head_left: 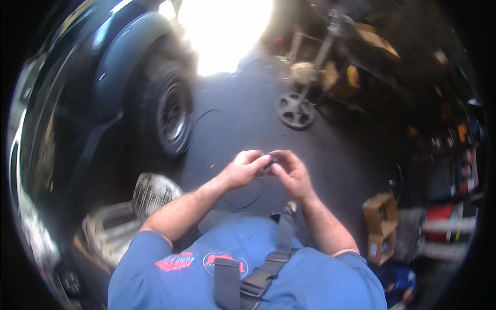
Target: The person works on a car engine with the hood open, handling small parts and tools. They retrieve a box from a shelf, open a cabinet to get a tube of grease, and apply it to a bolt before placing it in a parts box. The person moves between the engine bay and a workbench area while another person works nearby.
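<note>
Both of my hands meet in front of my chest, around a small dark object (269,163) whose kind I cannot make out. My left hand (247,168) closes on it from one side, thumb pressed toward the tip of the other hand. My right hand (292,174) has its fingers curled over the far side of the same object. Fingers cover most of it, and the picture is slightly blurred. A thin dark cable (245,205) curves across the floor below the hands.
A dark vehicle with a large wheel (173,111) stands on the left. Ahead right, a stand rests on a spoked round base (295,111). Open cardboard boxes (381,214) lie at the right, near loaded shelves (460,150). A pale ribbed part (153,195) sits at the lower left.
</note>
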